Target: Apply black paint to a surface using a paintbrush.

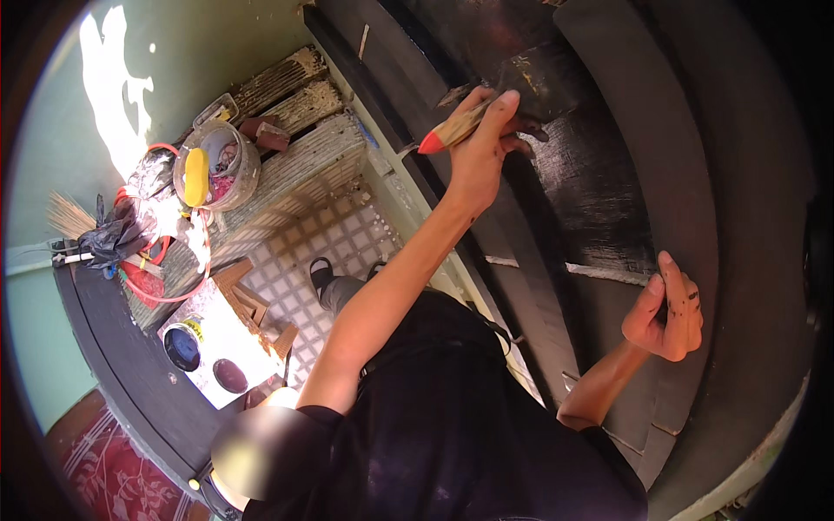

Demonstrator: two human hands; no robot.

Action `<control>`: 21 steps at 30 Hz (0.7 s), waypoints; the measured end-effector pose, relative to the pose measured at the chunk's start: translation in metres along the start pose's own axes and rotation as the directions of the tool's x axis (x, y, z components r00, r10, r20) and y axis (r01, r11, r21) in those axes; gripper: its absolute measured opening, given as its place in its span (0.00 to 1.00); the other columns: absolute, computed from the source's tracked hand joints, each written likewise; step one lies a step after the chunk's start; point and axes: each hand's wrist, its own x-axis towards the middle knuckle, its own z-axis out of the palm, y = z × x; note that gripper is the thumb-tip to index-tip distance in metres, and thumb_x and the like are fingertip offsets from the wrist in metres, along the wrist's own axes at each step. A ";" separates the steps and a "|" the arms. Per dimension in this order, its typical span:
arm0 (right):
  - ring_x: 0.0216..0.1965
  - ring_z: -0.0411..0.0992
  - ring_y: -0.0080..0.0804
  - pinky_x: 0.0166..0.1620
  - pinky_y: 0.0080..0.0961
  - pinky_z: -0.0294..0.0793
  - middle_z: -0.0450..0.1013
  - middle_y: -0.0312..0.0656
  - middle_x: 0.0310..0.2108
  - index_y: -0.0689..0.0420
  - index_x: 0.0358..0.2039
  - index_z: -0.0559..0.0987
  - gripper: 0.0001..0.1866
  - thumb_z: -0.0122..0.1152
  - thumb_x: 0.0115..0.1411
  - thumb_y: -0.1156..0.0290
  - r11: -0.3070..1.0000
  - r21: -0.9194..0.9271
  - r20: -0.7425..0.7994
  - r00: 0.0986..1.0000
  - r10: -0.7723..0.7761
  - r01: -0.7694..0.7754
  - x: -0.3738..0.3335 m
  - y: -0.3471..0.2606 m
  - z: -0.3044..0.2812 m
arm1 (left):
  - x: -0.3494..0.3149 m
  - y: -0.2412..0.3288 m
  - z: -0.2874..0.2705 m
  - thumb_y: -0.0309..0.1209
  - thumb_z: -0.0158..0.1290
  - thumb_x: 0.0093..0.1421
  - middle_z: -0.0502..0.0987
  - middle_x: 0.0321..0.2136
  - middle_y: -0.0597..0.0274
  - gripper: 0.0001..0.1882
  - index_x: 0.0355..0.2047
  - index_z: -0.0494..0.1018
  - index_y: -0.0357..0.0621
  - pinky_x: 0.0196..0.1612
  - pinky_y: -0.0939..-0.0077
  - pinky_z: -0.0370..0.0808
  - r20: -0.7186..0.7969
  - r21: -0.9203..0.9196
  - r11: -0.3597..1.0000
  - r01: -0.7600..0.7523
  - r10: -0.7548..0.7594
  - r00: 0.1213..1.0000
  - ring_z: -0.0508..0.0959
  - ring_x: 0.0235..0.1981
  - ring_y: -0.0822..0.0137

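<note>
My left hand (480,161) is closed around a paintbrush with a wooden, red-ended handle (453,130). Its bristles are hidden behind my fingers, which have dark stains. The hand is over black-painted boards (539,208), beside a glossy, wet-looking dark panel (599,187). Nearer and to the right, my right hand (667,319) holds nothing that I can see. Its fingers are loosely bent, with thumb and forefinger apart, and black paint spots mark them. The hand is near the end of a pale strip (608,273) along the panel's lower edge.
At left, a bucket (246,178) with a yellow object (197,177) stands on weathered slats (295,156). Below are a blue-black paint container (182,346), a dark round container (230,375), and a wooden stool (243,300). A curved black board (660,113) runs along the right.
</note>
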 end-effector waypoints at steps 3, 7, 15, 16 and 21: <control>0.19 0.70 0.31 0.21 0.20 0.68 0.79 0.49 0.29 0.74 0.33 0.79 0.08 0.55 0.53 0.84 1.000 -0.021 0.020 1.000 0.010 -0.010 0.003 -0.003 -0.006 | 0.002 -0.021 -0.012 0.34 0.55 0.61 0.79 0.32 0.62 0.09 0.35 0.69 0.43 0.29 0.80 0.72 -0.036 0.040 0.998 0.054 -0.052 0.998 0.80 0.31 0.69; 0.19 0.71 0.31 0.22 0.20 0.69 0.79 0.50 0.28 0.74 0.33 0.79 0.08 0.54 0.53 0.84 0.999 0.041 -0.043 0.999 -0.034 0.036 0.002 0.000 0.005 | -0.032 -0.016 -0.054 0.35 0.57 0.60 0.75 0.26 0.64 0.11 0.30 0.70 0.41 0.27 0.81 0.73 -0.232 0.237 0.966 0.103 -0.047 0.971 0.79 0.28 0.72; 0.17 0.69 0.32 0.20 0.21 0.67 0.78 0.48 0.25 0.74 0.31 0.79 0.08 0.55 0.54 0.82 0.999 -0.029 -0.027 1.000 0.016 -0.017 0.003 -0.003 -0.001 | -0.001 0.016 -0.013 0.33 0.53 0.63 0.79 0.32 0.61 0.07 0.35 0.69 0.45 0.30 0.79 0.72 -0.080 0.043 0.999 -0.024 0.027 0.996 0.80 0.32 0.70; 0.19 0.72 0.33 0.22 0.22 0.70 0.79 0.52 0.28 0.75 0.32 0.79 0.08 0.54 0.53 0.85 0.999 -0.028 0.016 1.000 0.017 -0.017 0.003 -0.003 -0.003 | 0.009 0.014 -0.009 0.33 0.53 0.63 0.79 0.32 0.61 0.07 0.35 0.69 0.45 0.30 0.79 0.72 -0.081 0.044 0.999 -0.019 0.023 0.996 0.80 0.32 0.70; 0.19 0.72 0.34 0.21 0.22 0.70 0.79 0.52 0.28 0.76 0.31 0.78 0.08 0.54 0.52 0.84 1.000 0.000 -0.015 1.000 0.010 -0.010 0.005 -0.003 0.002 | 0.022 -0.012 -0.025 0.32 0.53 0.63 0.80 0.33 0.62 0.05 0.35 0.69 0.46 0.30 0.79 0.72 -0.073 0.062 0.996 0.056 -0.052 0.996 0.80 0.31 0.71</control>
